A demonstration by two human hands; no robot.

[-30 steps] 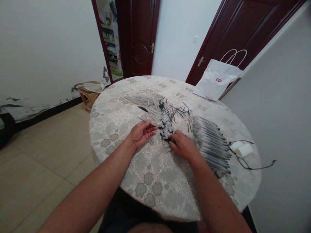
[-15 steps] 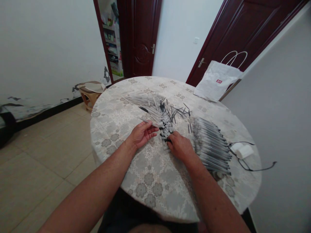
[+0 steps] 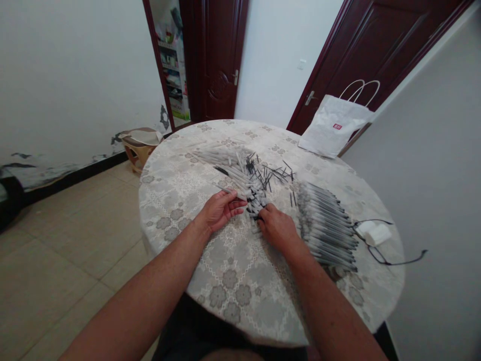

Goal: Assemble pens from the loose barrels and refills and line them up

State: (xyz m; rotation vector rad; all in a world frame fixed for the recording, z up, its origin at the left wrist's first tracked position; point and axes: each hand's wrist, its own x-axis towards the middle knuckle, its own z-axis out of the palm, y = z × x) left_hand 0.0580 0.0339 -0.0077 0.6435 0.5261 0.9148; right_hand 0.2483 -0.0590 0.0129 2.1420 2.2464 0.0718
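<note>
My left hand holds a thin pale pen barrel between thumb and fingers, palm turned up. Just right of it, my right hand has its fingers closed at the small white and black pieces; what they pinch is too small to make out. Beyond both hands lies a loose heap of pale barrels, with thin black sticks scattered to its right. A neat stack of grey-tipped pens lies to the right of my right hand.
A patterned cloth covers the round table. Eyeglasses and a white roll lie near the right edge. A white paper bag stands at the back right. Beyond the table's left edge is a wooden stool.
Both hands stay almost in place. The barrel at my left hand has shifted very slightly, and the whole view has moved a little.
</note>
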